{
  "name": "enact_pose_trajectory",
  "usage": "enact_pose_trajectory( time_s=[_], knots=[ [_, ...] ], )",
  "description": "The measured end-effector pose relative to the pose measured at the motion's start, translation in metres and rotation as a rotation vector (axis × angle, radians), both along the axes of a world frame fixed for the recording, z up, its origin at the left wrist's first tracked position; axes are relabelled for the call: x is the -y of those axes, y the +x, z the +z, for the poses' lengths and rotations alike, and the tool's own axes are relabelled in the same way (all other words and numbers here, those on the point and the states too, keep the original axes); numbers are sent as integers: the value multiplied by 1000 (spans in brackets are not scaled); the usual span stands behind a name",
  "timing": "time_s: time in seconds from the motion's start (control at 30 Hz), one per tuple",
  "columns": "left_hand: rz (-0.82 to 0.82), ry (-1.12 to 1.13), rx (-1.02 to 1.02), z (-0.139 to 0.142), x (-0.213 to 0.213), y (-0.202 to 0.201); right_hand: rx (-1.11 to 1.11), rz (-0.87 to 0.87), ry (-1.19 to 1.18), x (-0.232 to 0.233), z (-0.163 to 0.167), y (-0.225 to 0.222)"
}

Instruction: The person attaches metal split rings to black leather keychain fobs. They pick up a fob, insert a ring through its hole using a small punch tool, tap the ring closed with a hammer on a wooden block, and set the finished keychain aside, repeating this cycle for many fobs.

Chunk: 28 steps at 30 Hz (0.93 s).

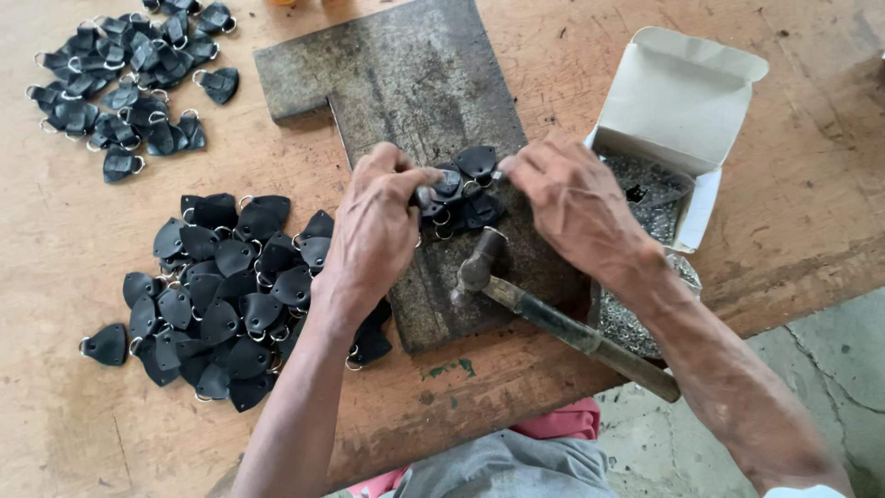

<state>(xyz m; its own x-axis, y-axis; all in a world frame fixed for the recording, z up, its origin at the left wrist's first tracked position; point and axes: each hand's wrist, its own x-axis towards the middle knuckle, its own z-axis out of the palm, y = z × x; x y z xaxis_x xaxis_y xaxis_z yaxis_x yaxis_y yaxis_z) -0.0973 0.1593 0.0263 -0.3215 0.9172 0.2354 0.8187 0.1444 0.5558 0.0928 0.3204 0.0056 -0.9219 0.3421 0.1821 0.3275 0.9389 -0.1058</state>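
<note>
Near the table's left edge lie two heaps of black leather tabs (217,304). On the dark metal slab (396,83) my left hand (373,231) pinches one tab (449,184); my right hand (576,207) pinches something tiny against it, likely setting a rivet. The hammer (553,318) lies beside them; the open rivet box (668,120) sits near the right edge. A square strike probably comes next.

Hammer (553,314) lies across slab (387,74) near edge, blocks approach from below. Tab pile (221,304) crowds left side. Open box (678,120) walls right. Slab top bare, passable.
</note>
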Motion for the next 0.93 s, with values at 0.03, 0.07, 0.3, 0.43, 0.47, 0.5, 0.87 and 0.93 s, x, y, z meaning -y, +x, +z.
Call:
enact_pose_trajectory(
  time_s=[0.03, 0.07, 0.3, 0.43, 0.47, 0.5, 0.87, 0.93],
  knots=[
    [22, -24, 56, 0, 2, -1, -16, -8, 34, 0, 0, 2],
    [42, -43, 111, 0, 2, -5, 4, -23, -80, -1, 2, 4],
    [-11, -29, 161, -3, -14, -10, 69, 73, -384, 15, 20, -13],
    [-44, 5, 152, -11, -17, -16, 81, 24, -414, 17, 23, -19],
    [-39, 1, 148, -11, -18, -15, 77, 28, -412, 17, 24, -19],
    [-32, -4, 143, -11, -18, -15, 71, 34, -410, 17, 25, -20],
    [73, -159, 322, 17, 16, -14, 78, -122, -487, -4, 19, -3],
    [72, -181, 216, 15, 20, -13, -97, -10, -433, -4, 2, -7]
  ],
)
